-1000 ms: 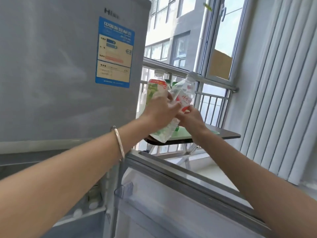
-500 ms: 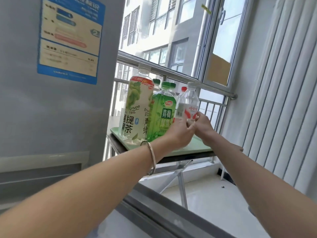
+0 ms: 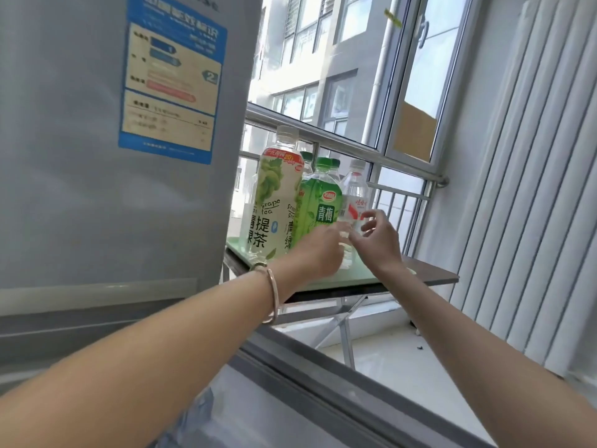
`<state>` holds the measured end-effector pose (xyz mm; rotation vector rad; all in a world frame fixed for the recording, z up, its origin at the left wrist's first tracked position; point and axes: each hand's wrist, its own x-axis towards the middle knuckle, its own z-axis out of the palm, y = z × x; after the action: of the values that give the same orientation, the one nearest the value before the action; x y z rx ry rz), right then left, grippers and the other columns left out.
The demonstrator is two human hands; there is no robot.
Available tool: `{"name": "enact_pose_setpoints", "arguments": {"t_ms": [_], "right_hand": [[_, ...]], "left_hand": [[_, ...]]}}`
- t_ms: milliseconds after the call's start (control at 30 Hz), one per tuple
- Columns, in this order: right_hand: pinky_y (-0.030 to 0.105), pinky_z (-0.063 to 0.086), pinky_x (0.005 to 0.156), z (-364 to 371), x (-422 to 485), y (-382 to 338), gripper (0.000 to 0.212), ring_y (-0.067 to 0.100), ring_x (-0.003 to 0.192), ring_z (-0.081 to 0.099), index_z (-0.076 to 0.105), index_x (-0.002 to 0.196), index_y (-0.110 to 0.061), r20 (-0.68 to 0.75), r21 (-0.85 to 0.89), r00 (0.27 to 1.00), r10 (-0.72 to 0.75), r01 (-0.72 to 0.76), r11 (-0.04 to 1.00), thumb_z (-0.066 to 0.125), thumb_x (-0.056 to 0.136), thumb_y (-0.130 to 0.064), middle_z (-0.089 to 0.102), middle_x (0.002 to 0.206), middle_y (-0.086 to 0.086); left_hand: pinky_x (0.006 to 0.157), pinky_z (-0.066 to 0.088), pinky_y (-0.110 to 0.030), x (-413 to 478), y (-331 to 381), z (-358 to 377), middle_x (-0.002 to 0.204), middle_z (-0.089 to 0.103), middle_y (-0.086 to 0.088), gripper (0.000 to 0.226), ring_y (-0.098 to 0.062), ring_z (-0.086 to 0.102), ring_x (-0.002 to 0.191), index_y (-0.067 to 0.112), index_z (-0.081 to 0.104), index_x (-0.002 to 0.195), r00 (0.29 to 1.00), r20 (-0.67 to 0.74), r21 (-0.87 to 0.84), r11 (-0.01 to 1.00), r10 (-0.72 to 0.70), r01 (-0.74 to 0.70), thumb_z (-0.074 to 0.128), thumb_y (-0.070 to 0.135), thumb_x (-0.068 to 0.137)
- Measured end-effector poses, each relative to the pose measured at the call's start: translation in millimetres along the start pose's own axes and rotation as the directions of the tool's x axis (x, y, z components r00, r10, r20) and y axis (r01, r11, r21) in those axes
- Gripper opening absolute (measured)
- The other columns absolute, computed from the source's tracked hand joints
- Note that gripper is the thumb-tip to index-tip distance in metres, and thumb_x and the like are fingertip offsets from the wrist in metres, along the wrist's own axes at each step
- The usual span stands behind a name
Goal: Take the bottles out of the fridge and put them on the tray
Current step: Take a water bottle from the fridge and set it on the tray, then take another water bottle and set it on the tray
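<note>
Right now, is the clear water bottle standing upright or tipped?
Upright: the clear water bottle has its cap on top and stands on the green tray.

Clear bottle (image 3: pixel 354 189) base behind hands

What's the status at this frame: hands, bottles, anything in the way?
Left hand and right hand both at clear water bottle, grip unclear. Bottle upright on green tray beside green bottle. Nothing obstructing.

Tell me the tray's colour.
Pale green tray, seen in the head view.
</note>
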<state>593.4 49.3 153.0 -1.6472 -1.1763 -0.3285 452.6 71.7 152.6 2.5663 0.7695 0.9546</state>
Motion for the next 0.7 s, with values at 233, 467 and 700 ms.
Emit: {"name": "enact_pose_setpoints", "arguments": {"t_ms": [233,467,700], "right_hand": [[0.036,0.059,0.075,-1,-78,-85,0.037,0.019,0.075,0.064,0.056,0.117,-0.007,0.336,-0.142,0.919,-0.207,0.267,0.953,0.066,0.082,-0.006,0.064,0.083,0.004],[0.034,0.051,0.077,35,-152,-153,0.034,0.026,0.086,0.062,0.06,0.111,-0.012,0.551,-0.146,0.797,-0.248,0.384,0.911,0.062,0.078,-0.015,0.066,0.093,0.004],[0.04,0.052,0.088,117,-224,-188,0.041,0.034,0.106,0.064,0.058,0.119,-0.01,0.728,-0.039,0.635,-0.258,0.413,0.91,0.062,0.078,-0.019,0.067,0.117,0.015]], "left_hand": [[0.118,0.027,-0.047,-85,-20,-59,0.159,0.024,-0.008,0.062,-0.026,0.022,0.147,0.017,0.016,0.153,0.999,-0.002,0.441,0.897,0.041,-0.036,0.044,0.026,0.099],[0.11,0.034,-0.046,-180,-54,-105,0.154,0.03,-0.007,0.061,-0.028,0.03,0.142,0.01,0.028,0.146,0.997,0.042,0.524,0.851,-0.07,0.038,0.049,0.033,0.094],[0.099,0.045,-0.047,-258,-125,-124,0.138,0.049,-0.006,0.055,-0.029,0.05,0.125,0.014,0.042,0.136,0.953,0.084,0.488,0.846,-0.292,0.216,0.057,0.035,0.087]]}}
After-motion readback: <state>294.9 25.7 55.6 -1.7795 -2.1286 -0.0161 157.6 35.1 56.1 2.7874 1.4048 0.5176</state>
